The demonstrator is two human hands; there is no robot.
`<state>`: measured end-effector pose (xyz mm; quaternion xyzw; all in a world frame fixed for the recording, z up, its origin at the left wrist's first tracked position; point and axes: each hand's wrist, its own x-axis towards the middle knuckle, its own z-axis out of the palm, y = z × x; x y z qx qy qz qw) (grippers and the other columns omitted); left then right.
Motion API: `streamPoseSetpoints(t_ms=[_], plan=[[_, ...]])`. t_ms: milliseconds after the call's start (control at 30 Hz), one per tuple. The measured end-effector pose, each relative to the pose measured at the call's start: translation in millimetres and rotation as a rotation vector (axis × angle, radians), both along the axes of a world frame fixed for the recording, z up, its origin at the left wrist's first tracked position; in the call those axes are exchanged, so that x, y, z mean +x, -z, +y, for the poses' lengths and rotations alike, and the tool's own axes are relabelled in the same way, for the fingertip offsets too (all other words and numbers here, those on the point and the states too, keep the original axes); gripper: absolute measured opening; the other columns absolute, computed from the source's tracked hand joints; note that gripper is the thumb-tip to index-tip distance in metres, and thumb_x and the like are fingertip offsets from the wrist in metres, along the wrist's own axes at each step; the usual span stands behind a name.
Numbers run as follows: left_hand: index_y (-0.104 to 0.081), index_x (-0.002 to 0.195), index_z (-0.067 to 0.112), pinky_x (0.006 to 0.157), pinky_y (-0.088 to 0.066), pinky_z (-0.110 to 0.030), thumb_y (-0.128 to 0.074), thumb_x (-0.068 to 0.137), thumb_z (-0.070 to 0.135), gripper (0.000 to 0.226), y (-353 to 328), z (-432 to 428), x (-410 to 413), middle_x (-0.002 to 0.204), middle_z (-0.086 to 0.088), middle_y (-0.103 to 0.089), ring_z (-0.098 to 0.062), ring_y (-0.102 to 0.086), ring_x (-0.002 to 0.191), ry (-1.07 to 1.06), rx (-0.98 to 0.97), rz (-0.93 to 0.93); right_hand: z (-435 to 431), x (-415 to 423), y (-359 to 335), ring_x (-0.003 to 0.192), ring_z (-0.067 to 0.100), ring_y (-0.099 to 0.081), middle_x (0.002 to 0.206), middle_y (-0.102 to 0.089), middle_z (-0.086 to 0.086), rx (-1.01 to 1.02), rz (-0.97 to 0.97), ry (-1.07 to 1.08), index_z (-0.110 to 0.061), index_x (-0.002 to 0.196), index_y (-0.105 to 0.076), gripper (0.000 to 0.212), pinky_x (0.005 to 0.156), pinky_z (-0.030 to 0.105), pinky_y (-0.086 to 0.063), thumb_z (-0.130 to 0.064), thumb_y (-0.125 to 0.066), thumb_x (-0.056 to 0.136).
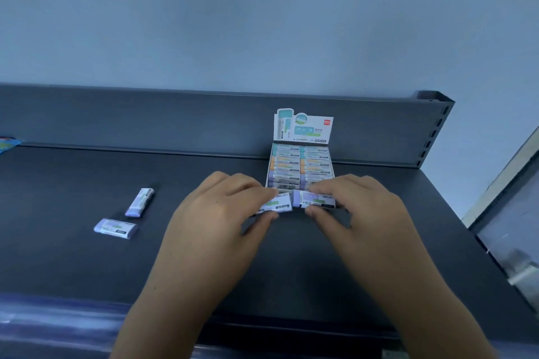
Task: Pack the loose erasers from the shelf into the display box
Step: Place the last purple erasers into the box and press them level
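L hand (pixel 215 210) fingers pinched on one eraser (pixel 277 204), R hand (pixel 361 210) fingers pinched on another eraser (pixel 318 200), both held just in front of display box (pixel 300 166) on dark shelf (pixel 73 183). Box rows look nearly full. Two loose erasers (pixel 139 202) (pixel 115 228) lie well apart to the left.

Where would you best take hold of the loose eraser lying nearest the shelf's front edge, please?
Probably from above, pinching its two long sides. That eraser lies flat on the shelf, apart from the other loose eraser, so both long edges look free; its purple end points left.
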<state>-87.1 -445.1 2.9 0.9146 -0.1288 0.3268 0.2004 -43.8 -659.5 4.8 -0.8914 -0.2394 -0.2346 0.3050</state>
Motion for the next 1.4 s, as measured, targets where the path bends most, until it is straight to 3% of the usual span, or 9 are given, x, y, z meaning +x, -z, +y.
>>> streamPoseSetpoints(t_ms=[667, 733, 867, 933, 1033, 1133, 1233, 1400], plan=[[-0.075, 0.106, 0.030, 0.066, -0.053, -0.036, -0.064, 0.086, 0.039, 0.024, -9.5, -6.4, 26.9, 0.095, 0.021, -0.064, -0.013, -0.055, 0.082, 0.007, -0.008, 0.048, -6.5, 16.9, -15.7, 0.089, 0.017, -0.060, 0.094, -0.069, -0.015, -0.029, -0.010, -0.016, -0.026, 0.099, -0.073, 0.020, 0.074, 0.036, -0.053, -0.036, -0.065, 0.084], [-0.075, 0.105, 0.031, 0.067, -0.054, -0.036, -0.065, 0.086, 0.037, 0.023, -12.8, -14.7, 29.9, 0.095, 0.021, -0.065, -0.013, -0.056, 0.083, 0.007, -0.016, 0.060, -15.5, 24.1, -18.6, 0.089, 0.014, -0.057, 0.090, -0.069, -0.016, -0.043, -0.011, -0.008, -0.027, 0.096, -0.073, 0.019, 0.075, 0.033, -0.051, -0.039, -0.065, 0.084], [-0.075, 0.105, 0.032, 0.069, -0.055, -0.036, -0.063, 0.086, 0.039, 0.024, -19.1, -29.5, 35.1, 0.099, 0.020, -0.068, -0.014, -0.060, 0.087, 0.026, -0.008, 0.073, -42.9, 32.5, -23.2, 0.089, 0.005, -0.051, 0.081, -0.066, -0.023, -0.061, 0.053, 0.018, -0.035, 0.092, -0.073, 0.012, 0.076, 0.014, -0.038, -0.046, -0.068, 0.089], [-0.075, 0.105, 0.031, 0.072, -0.056, -0.036, -0.063, 0.085, 0.039, 0.024, -20.6, -31.7, 37.9, 0.100, 0.019, -0.069, -0.014, -0.062, 0.089, 0.015, -0.006, 0.076, -56.5, 34.7, -25.2, 0.089, 0.003, -0.054, 0.081, -0.066, -0.027, -0.043, 0.068, 0.020, -0.040, 0.092, -0.073, 0.008, 0.075, 0.013, -0.038, -0.044, -0.070, 0.086], [-0.075, 0.104, 0.031, 0.072, -0.056, -0.036, -0.058, 0.086, 0.044, 0.027, -16.4, -29.3, 37.3, 0.099, 0.019, -0.069, -0.014, -0.061, 0.088, -0.009, 0.005, 0.089, -69.0, 37.8, -31.2, 0.088, 0.001, -0.059, 0.096, -0.064, -0.033, 0.024, 0.114, -0.020, -0.039, 0.092, -0.074, 0.009, 0.077, 0.023, -0.048, -0.039, -0.075, 0.083], [-0.075, 0.102, 0.031, 0.069, -0.055, -0.039, -0.056, 0.086, 0.048, 0.030, -10.3, -25.6, 37.6, 0.096, 0.017, -0.069, -0.017, -0.062, 0.084, -0.048, 0.009, 0.111, -69.7, 49.5, -40.4, 0.087, 0.000, -0.061, 0.091, -0.067, -0.031, -0.027, 0.157, -0.081, -0.037, 0.097, -0.075, 0.014, 0.075, 0.021, -0.048, -0.035, -0.077, 0.083], [-0.077, 0.102, 0.032, 0.072, -0.056, -0.040, -0.070, 0.086, 0.038, 0.018, -3.7, -22.4, 37.7, 0.095, 0.018, -0.070, -0.017, -0.063, 0.086, -0.137, -0.017, 0.166, -62.3, 64.0, -44.1, 0.082, 0.000, -0.061, 0.086, -0.070, -0.024, -0.118, 0.198, -0.117, -0.034, 0.098, -0.076, 0.014, 0.072, 0.016, -0.044, -0.035, -0.077, 0.084], [-0.077, 0.097, 0.035, 0.071, -0.055, -0.040, -0.083, 0.079, 0.026, 0.021, 2.3, -19.9, 37.0, 0.089, 0.018, -0.069, -0.017, -0.063, 0.086, -0.230, -0.022, 0.273, -41.0, 80.7, -40.3, 0.092, 0.008, -0.061, 0.097, -0.071, -0.013, -0.356, 0.157, -0.095, -0.032, 0.104, -0.072, 0.017, 0.081, 0.032, -0.051, -0.039, -0.066, 0.089]])
